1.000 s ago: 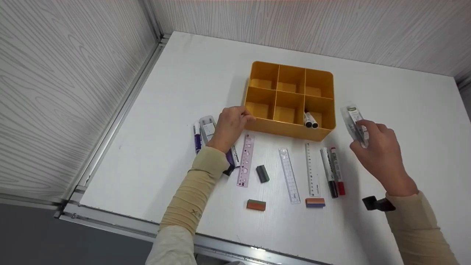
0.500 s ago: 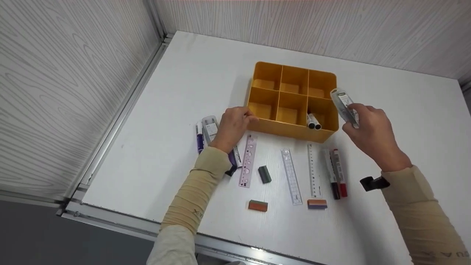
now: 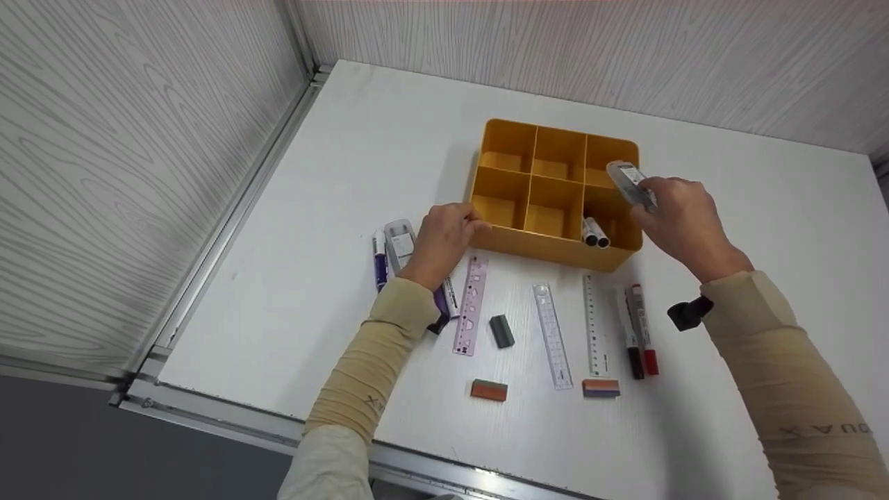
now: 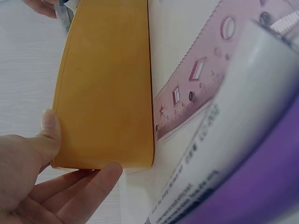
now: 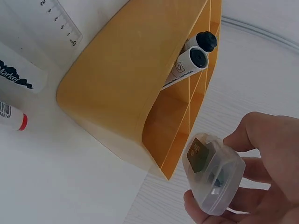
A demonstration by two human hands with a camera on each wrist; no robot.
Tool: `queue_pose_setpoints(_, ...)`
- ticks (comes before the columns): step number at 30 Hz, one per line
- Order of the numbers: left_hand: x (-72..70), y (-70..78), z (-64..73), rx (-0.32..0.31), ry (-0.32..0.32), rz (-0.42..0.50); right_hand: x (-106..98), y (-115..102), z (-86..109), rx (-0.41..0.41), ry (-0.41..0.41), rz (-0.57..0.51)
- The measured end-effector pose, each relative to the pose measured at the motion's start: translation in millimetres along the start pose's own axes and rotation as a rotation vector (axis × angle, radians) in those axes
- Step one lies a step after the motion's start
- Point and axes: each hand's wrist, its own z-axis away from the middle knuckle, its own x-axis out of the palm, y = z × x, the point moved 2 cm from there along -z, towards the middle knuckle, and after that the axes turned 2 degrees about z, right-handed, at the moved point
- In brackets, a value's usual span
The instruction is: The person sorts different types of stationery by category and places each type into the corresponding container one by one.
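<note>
Evidently pinching the case in the right hand, above the right end of the box, and gripping its near left corner with the left hand. Best to steady the box and clear the two markers if lowering (gently, probably). Hard to make out: the case's contents, and a second case, partly behind the left hand.

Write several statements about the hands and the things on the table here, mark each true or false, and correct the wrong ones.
1. The right hand's grip holds a clear plastic case. True.
2. The left hand's grip is on a corner of the yellow organizer. True.
3. The yellow organizer has four compartments. False: it has six.
4. Two markers share one compartment. True.
5. The pink ruler lies inside the yellow organizer. False: the pink ruler lies on the white table.
</note>
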Motion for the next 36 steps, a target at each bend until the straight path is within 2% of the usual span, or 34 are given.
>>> queue_pose_setpoints(6,-0.1,-0.4,1.1,0.020,0.008,-0.014,2,-3,-12.1,-0.036,0.027,-0.010)
queue_pose_setpoints(16,2.0,3.2,2.6,0.051,0.023,-0.023,8,-4,-28.4,0.091,-0.098,-0.020)
queue_pose_setpoints(23,1.1,0.3,1.7,0.103,0.055,-0.033,16,-4,-39.0,0.094,-0.041,0.019)
queue_pose_setpoints(28,1.1,-0.2,3.1,0.098,0.052,-0.031,20,-2,-45.4,0.150,-0.077,-0.025)
queue_pose_setpoints(36,1.9,1.5,2.8,0.070,0.032,-0.010,25,1,-45.9,0.155,-0.096,-0.059)
